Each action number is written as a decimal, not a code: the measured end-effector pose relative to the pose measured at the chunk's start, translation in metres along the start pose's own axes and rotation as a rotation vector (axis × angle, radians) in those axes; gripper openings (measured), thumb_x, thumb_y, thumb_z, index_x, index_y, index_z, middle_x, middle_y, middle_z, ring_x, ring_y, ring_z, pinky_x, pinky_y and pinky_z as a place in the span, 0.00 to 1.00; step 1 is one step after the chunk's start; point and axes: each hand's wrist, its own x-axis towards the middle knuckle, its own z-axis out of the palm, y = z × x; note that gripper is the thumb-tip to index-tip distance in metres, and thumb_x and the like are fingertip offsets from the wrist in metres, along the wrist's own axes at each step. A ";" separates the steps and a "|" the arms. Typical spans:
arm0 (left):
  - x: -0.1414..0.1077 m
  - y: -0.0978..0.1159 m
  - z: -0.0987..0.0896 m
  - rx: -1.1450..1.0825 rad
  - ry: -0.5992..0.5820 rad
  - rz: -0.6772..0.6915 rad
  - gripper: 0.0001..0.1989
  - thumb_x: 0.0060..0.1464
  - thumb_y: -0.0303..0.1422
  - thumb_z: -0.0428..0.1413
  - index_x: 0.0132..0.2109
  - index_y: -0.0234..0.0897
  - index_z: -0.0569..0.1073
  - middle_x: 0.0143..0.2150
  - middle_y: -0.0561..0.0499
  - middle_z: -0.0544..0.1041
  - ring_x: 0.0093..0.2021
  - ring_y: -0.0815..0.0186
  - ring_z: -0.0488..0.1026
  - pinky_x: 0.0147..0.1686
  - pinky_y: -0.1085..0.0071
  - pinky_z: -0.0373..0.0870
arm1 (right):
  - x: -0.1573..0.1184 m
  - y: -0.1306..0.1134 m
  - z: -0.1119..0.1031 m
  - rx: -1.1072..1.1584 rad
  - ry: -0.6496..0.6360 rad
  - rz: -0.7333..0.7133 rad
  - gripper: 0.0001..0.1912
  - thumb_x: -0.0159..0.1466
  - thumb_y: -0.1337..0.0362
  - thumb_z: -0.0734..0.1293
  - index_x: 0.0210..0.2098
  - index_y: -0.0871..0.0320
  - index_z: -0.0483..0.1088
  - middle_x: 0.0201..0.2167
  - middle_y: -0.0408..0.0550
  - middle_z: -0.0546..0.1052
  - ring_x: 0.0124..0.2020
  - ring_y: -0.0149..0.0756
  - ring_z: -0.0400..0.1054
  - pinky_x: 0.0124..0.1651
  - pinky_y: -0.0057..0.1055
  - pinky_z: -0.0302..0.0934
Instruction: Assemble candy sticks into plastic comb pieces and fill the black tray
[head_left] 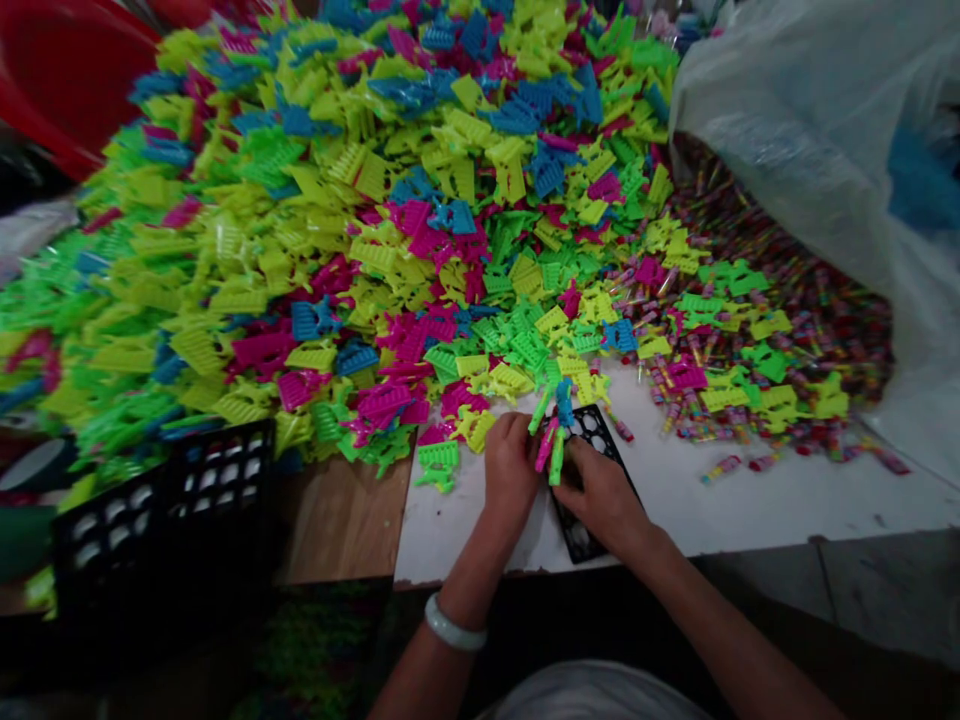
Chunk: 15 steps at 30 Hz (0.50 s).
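1 head-worn camera looks forward and down at the nearby left hand (512,462) and right hand (606,497).

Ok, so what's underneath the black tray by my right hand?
The white work surface shows around the black perforated tray and seemingly through some upper holes. What lies beneath its solid parts is hidden, and your right hand covers part of it too.

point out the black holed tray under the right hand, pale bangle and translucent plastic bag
Black, holed plastic tray (588,551): head view, near rim.
Pale, round bangle (452,627): head view, front of band.
Translucent whitish plastic bag (814,165): head view, outer wall.
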 end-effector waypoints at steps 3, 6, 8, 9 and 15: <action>-0.007 -0.001 -0.002 0.019 0.053 -0.006 0.05 0.55 0.28 0.51 0.37 0.36 0.71 0.36 0.48 0.71 0.39 0.61 0.69 0.38 0.66 0.66 | 0.001 -0.003 -0.005 0.072 -0.030 -0.012 0.06 0.59 0.68 0.62 0.37 0.57 0.64 0.33 0.47 0.74 0.34 0.38 0.69 0.37 0.31 0.61; -0.021 -0.002 -0.009 -0.016 0.049 -0.039 0.08 0.55 0.26 0.49 0.42 0.36 0.70 0.38 0.47 0.72 0.42 0.60 0.70 0.42 0.64 0.68 | 0.004 0.011 -0.026 0.153 -0.039 -0.045 0.04 0.63 0.67 0.61 0.38 0.56 0.66 0.34 0.45 0.74 0.36 0.36 0.69 0.40 0.30 0.62; -0.032 -0.002 -0.014 -0.082 -0.025 -0.044 0.10 0.55 0.27 0.49 0.45 0.37 0.69 0.41 0.47 0.73 0.44 0.61 0.70 0.44 0.64 0.69 | 0.015 0.029 -0.047 0.090 0.103 -0.010 0.06 0.65 0.65 0.60 0.38 0.56 0.68 0.34 0.45 0.74 0.37 0.37 0.69 0.41 0.31 0.62; -0.037 -0.002 -0.016 -0.112 -0.062 -0.032 0.12 0.55 0.27 0.50 0.47 0.37 0.68 0.43 0.47 0.73 0.45 0.61 0.70 0.45 0.64 0.69 | 0.026 0.039 -0.058 0.018 0.219 0.016 0.07 0.65 0.65 0.59 0.38 0.56 0.68 0.34 0.47 0.73 0.38 0.38 0.69 0.41 0.33 0.62; -0.040 -0.002 -0.003 -0.010 -0.078 0.040 0.27 0.47 0.23 0.56 0.56 0.37 0.64 0.54 0.43 0.69 0.55 0.55 0.65 0.53 0.54 0.64 | 0.108 0.083 -0.106 -0.604 0.507 0.140 0.18 0.61 0.74 0.57 0.49 0.61 0.69 0.46 0.60 0.67 0.42 0.45 0.67 0.42 0.37 0.62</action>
